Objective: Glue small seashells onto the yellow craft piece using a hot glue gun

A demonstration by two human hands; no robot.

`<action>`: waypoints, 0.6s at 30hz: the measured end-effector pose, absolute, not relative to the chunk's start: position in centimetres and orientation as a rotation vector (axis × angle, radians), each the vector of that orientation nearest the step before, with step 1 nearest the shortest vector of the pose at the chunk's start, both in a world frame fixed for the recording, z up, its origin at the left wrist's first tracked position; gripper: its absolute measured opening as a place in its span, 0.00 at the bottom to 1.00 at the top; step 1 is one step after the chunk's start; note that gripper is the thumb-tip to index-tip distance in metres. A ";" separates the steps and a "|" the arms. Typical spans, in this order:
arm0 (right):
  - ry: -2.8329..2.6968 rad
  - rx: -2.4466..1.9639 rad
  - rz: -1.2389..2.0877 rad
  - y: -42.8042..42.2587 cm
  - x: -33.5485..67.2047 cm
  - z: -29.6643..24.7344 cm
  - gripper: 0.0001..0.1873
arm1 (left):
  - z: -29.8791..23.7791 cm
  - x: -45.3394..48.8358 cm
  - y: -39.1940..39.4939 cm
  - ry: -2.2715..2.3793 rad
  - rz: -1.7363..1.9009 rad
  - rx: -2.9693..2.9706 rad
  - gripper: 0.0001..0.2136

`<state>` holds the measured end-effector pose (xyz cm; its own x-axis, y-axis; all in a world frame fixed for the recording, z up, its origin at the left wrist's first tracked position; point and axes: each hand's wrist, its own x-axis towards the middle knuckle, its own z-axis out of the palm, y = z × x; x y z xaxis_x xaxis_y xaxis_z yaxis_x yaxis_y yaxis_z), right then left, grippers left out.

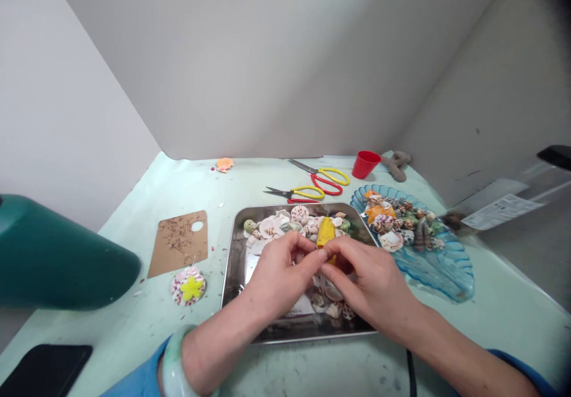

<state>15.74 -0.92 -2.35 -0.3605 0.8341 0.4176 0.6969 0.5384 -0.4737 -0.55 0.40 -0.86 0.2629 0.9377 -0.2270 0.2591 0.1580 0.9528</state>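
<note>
My left hand (279, 275) and my right hand (368, 281) meet over a steel tray (236, 260) that holds several seashells. Both hands are closed in a pinch, fingertips touching each other at the tray's middle. A yellow shell piece (325, 231) shows just above the fingertips; I cannot tell which hand grips it. A pale green bangle (172, 364) sits on my left wrist.
A blue glass dish (439, 260) with several shells lies right of the tray. Behind are two pairs of scissors (312, 191), a red cup (366, 163) and an orange shell (224, 163). On the left are a brown card (178, 242), a decorated shell (188, 287), a teal object (57, 260) and a black phone (42, 370).
</note>
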 end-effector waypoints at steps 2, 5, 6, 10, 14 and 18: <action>-2.157 -1.230 0.284 -0.9 15.8 -2.4 0.03 | -0.9 -0.6 0.5 1.227 0.723 1.335 0.17; -2.158 -1.231 0.286 -0.9 15.9 -2.5 0.03 | -0.9 -0.5 0.6 1.206 0.722 1.306 0.16; -2.155 -1.230 0.292 -0.9 15.9 -2.5 0.03 | -0.8 -0.5 0.6 1.193 0.720 1.285 0.16; -2.129 -1.214 0.331 -0.9 15.9 -2.5 0.03 | -0.5 -0.4 0.6 1.142 0.708 1.201 0.14; -2.099 -1.171 0.329 -0.9 16.0 -2.6 0.01 | -0.3 -0.4 0.5 1.120 0.706 1.115 0.13; -2.082 -1.141 0.304 -0.9 16.0 -2.6 0.03 | -0.4 -0.4 0.5 1.036 0.753 1.055 0.11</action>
